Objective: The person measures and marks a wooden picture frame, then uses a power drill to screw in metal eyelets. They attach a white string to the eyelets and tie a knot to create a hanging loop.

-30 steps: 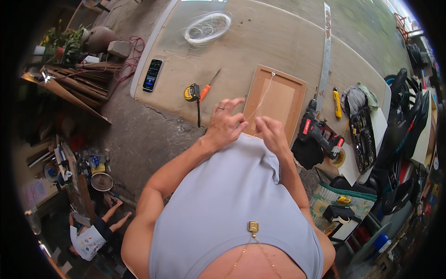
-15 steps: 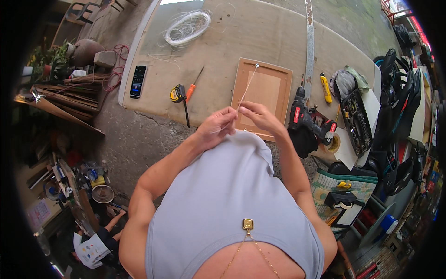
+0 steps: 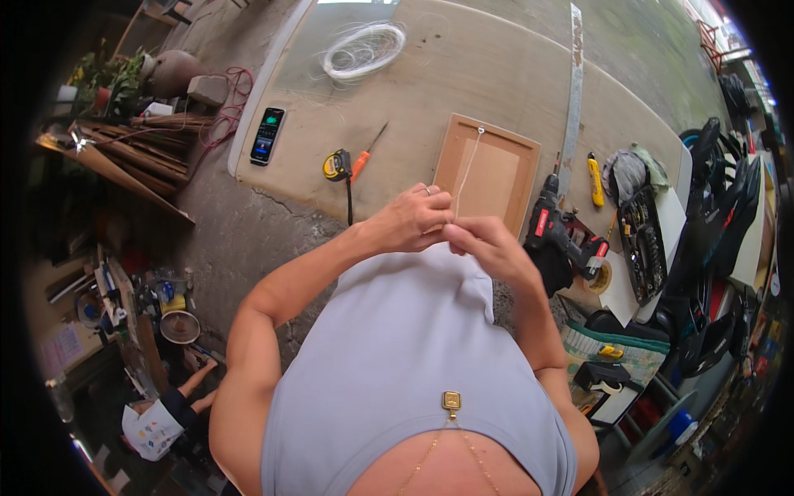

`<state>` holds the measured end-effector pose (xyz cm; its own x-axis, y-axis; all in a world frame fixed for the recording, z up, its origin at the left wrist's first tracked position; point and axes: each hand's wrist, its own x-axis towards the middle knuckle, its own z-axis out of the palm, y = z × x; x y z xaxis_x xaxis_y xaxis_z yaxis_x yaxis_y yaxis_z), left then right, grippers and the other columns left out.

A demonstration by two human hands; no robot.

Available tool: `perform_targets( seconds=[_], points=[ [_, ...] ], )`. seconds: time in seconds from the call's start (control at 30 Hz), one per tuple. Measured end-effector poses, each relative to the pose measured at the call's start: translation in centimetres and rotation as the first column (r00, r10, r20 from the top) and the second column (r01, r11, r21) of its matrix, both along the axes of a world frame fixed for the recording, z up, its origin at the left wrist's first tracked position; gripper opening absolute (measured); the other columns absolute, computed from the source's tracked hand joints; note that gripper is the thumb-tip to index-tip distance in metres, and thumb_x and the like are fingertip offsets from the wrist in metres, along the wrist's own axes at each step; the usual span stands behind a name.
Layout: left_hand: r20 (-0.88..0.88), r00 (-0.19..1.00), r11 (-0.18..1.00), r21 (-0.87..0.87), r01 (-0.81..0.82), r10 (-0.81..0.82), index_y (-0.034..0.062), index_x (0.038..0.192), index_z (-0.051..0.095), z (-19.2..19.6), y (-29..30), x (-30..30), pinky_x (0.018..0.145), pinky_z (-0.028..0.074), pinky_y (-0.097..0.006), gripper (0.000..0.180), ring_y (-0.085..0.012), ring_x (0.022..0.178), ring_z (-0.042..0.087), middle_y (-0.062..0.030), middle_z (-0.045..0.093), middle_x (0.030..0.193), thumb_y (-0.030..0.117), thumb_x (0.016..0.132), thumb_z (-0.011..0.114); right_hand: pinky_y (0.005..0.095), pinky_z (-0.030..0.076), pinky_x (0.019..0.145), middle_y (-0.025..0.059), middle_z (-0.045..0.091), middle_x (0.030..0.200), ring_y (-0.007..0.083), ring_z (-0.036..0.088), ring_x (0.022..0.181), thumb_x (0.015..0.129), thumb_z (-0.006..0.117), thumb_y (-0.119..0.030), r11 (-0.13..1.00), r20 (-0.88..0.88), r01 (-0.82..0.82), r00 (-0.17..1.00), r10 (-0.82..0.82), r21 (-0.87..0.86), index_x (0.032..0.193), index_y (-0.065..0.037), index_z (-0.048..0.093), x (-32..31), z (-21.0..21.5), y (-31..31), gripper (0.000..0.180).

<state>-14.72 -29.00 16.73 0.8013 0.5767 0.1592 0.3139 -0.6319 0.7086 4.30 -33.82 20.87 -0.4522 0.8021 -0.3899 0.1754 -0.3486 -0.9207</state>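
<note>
A wooden frame (image 3: 501, 178) lies back side up at the table's near edge. From a small metal ring (image 3: 480, 131) at its far side, a thin pale cord (image 3: 469, 169) runs toward me into my fingers. My left hand (image 3: 416, 218) is closed in a pinch, its fingertips meeting those of my right hand (image 3: 490, 245). The right hand is pinched too, thumb against fingers. Both are over the frame's near left corner, close to my shirt. The cord's end and the frame's near side are hidden by my hands.
Behind lies a coil of clear line (image 3: 364, 51). To the left are a phone (image 3: 267, 136), a tape measure (image 3: 337, 165) and a screwdriver (image 3: 361, 164). On the right are a cordless drill (image 3: 547, 217), a yellow cutter (image 3: 595, 180) and a bit case (image 3: 642, 244). A person (image 3: 157, 426) is at lower left.
My hands have drawn together and closer to my body. The left hand has turned over the cord, fingers now touching the right's. The whole view has shifted slightly.
</note>
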Motion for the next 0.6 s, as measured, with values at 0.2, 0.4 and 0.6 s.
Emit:
perform_targets(
  seconds=[0.2,0.4,0.6],
  points=[
    [0.069,0.790,-0.062,-0.989,0.135,0.610,0.0116,0.086,0.053,0.0,-2.1,0.0,0.063,0.036,-0.024,0.016,-0.0075,0.060,0.040,0.0049,0.043,0.063,0.025,0.094,0.050,0.0258,0.043,0.064,0.0052,0.060,0.073,0.0105,0.054,0.070,0.094,0.046,-0.030,0.989,0.147,0.147,0.978,-0.145,-0.003,0.081,0.002,0.063,0.6,-7.7,0.6,0.039],
    [0.056,0.819,-0.082,-0.989,0.125,0.571,0.0133,0.083,0.054,-1.4,-3.5,-0.5,0.070,0.037,-0.027,0.013,-0.0096,0.067,0.044,0.0046,0.046,0.070,0.025,0.090,0.055,0.0252,0.041,0.064,0.0027,0.057,0.072,0.0120,0.051,0.070,0.092,0.047,-0.026,0.878,-0.253,0.415,0.846,-0.469,-0.239,0.077,-0.001,0.059,-1.7,-7.7,0.0,0.031],
    [0.171,0.977,0.988,0.064,-0.139,0.126,0.0103,0.085,0.060,1.0,-1.9,-0.1,0.084,0.039,-0.035,0.008,-0.0171,0.088,0.051,0.0009,0.055,0.094,0.015,0.080,0.065,0.0242,0.036,0.057,-0.0001,0.050,0.063,0.0096,0.043,0.061,0.091,0.048,-0.024,0.977,0.002,0.189,0.982,-0.190,-0.102,0.071,-0.002,0.056,-0.5,-1.8,-1.2,0.030]
  ],
)
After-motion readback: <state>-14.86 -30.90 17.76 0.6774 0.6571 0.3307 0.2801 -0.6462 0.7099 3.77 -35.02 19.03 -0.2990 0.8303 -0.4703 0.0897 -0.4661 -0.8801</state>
